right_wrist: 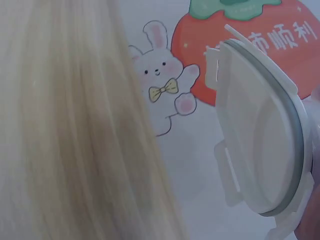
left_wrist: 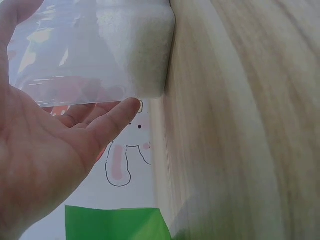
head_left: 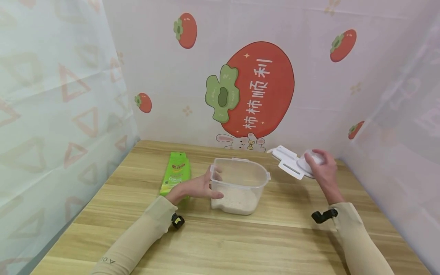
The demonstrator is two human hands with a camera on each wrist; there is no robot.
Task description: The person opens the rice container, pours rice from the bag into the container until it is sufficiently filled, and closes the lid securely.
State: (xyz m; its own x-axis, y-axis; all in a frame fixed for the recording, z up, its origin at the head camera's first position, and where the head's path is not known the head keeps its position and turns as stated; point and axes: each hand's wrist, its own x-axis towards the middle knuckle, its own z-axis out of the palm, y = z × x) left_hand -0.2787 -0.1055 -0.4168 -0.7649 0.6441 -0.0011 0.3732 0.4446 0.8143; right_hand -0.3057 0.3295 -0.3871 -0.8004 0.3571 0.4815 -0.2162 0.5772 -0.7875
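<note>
A clear plastic container [head_left: 254, 172] stands on the table with white grains, like rice [head_left: 237, 199], in its bottom. My left hand [head_left: 201, 185] holds its left side, thumb in front and fingers reaching round behind. In the left wrist view the fingers [left_wrist: 112, 122] lie along the container's wall. To the right, my right hand [head_left: 324, 168] grips a rounded translucent part on a white lid [head_left: 292, 165], held tilted above the table. The right wrist view shows the lid's underside [right_wrist: 255, 130] with a grey seal and side flaps; most of the hand is out of that view.
A green packet [head_left: 177, 172] lies left of the container, close to my left wrist. The wooden table [head_left: 240, 244] ends at a printed cloth backdrop [head_left: 161, 68] behind, with more cloth hanging at both sides.
</note>
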